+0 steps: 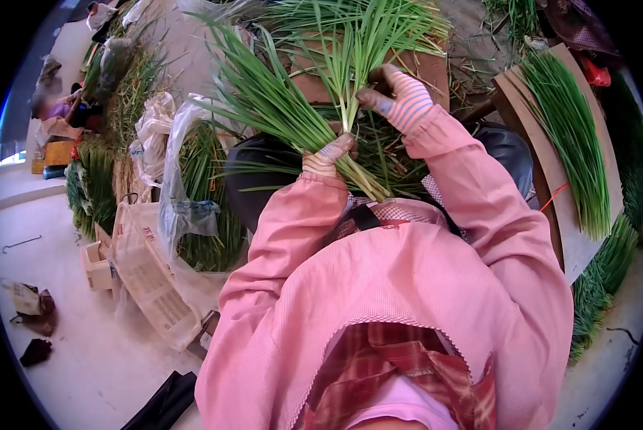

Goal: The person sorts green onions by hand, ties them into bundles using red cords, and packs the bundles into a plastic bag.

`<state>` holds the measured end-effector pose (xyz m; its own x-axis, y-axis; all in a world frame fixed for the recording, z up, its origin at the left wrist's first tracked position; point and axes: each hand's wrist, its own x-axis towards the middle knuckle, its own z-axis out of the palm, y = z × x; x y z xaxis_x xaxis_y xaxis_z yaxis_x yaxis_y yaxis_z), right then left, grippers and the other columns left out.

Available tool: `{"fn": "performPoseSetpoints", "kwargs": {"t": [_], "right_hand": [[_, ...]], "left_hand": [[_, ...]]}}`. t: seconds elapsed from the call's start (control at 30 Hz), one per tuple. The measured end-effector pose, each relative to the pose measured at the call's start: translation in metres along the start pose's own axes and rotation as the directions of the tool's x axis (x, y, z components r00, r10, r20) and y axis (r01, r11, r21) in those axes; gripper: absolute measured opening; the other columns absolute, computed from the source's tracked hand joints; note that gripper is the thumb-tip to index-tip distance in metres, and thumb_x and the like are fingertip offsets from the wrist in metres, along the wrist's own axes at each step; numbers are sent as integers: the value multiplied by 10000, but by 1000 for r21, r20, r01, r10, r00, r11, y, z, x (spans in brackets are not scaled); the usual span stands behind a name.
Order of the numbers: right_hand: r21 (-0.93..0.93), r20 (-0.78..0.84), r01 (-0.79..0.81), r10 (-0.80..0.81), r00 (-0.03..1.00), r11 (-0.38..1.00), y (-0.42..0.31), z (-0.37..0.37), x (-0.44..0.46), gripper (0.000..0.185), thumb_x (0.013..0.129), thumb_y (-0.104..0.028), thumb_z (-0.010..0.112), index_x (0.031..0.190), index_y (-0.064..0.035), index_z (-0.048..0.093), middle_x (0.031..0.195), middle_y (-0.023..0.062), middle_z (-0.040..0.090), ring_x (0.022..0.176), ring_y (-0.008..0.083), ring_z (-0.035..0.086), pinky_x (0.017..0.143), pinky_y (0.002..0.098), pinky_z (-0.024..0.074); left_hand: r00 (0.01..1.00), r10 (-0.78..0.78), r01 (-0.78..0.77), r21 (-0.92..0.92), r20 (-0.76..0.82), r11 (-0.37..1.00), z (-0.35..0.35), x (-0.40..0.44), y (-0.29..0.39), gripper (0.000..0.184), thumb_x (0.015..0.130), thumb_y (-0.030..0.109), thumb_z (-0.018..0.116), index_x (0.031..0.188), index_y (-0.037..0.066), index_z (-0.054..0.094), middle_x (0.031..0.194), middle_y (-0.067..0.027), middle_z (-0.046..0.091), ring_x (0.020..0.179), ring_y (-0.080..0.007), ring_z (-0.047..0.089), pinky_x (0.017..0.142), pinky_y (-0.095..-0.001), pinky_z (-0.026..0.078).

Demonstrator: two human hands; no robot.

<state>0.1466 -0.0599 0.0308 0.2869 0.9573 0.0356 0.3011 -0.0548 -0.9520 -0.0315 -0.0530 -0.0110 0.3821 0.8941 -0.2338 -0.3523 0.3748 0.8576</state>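
My left hand (pixel 328 156), in a striped glove with bare fingertips, is closed around a thick bunch of long green leaves (pixel 282 107) with pale stalk ends. The bunch slants from upper left down to my lap. A smaller spray of leaves (pixel 346 72) rises from the thumb side of that hand, its pale stalks meeting there. My right hand (pixel 396 97), gloved the same way, is beside this spray with thumb and fingers curved and apart; nothing shows held between them. More loose leaves (pixel 414 29) lie on a brown board beyond.
At right, a tied green bundle (pixel 568 136) rests on a curved board (pixel 515 100), with more bundles beneath. On the left are a plastic bag of greens (pixel 207 165), a pale crate (pixel 149 265) and other bundles (pixel 96 179). Another person (pixel 63 111) sits at far left.
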Motion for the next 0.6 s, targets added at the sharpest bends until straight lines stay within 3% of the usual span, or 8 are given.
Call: {"fn": "performPoseSetpoints", "kwargs": {"t": [0.03,0.1,0.2,0.27,0.4,0.47,0.53,0.6], "right_hand": [[100,30,38,-41,999,994,7,4,5,224,769,-127,594,951,-19,522,705,2,530,628,58,443,559,203,393],[200,59,69,-83,995,977,10,3,13,212,776,-134,589,934,-9,524,701,7,536,632,60,440,559,205,394],[-163,113,207,-190,975,965,16,-3,25,145,794,-115,559,866,8,537,698,45,554,638,77,430,581,235,407],[-227,73,284,-275,959,931,16,-17,36,182,799,-169,553,887,-9,547,711,68,570,630,104,456,598,257,415],[-568,-205,108,-267,942,816,35,-89,61,218,802,-212,543,898,-17,551,738,86,586,636,124,486,608,268,418],[-699,-328,-17,-300,896,715,39,-131,63,236,803,-233,537,904,-20,553,752,95,593,639,133,501,614,273,419],[-562,-438,-164,-123,891,810,44,-172,43,260,797,-266,528,921,-40,563,796,107,607,684,159,552,625,281,426],[-590,-475,-298,-25,879,750,76,-198,28,259,789,-268,541,920,-46,571,798,95,603,709,161,548,651,283,426]], "left_hand": [[1000,1,-1,2,1,1000,-3,2,0,448,639,115,684,1012,-7,468,707,-96,539,556,-191,511,523,-290,439],[998,-61,58,104,30,993,-22,12,-9,238,637,132,711,815,42,581,678,-6,569,575,-101,521,516,-242,439],[997,-74,75,163,-14,984,-32,17,-14,356,636,114,704,927,7,530,679,-53,560,573,-155,529,523,-277,448],[997,-76,74,135,7,988,-28,14,-4,425,642,97,696,994,-21,489,682,-78,542,550,-178,522,508,-290,449],[996,-51,61,129,-74,990,-24,8,8,306,633,97,704,889,13,559,665,-57,569,556,-152,529,511,-272,442],[989,-24,15,-61,-148,998,-14,3,20,296,640,87,693,891,14,553,642,-58,555,531,-150,512,499,-275,437],[985,18,-24,-31,-170,999,-20,8,24,324,659,55,665,940,20,509,672,-67,536,549,-159,508,510,-281,443],[987,-3,12,54,-159,998,-38,22,25,347,666,41,658,965,32,482,689,-71,527,569,-169,510,514,-292,449]]}}
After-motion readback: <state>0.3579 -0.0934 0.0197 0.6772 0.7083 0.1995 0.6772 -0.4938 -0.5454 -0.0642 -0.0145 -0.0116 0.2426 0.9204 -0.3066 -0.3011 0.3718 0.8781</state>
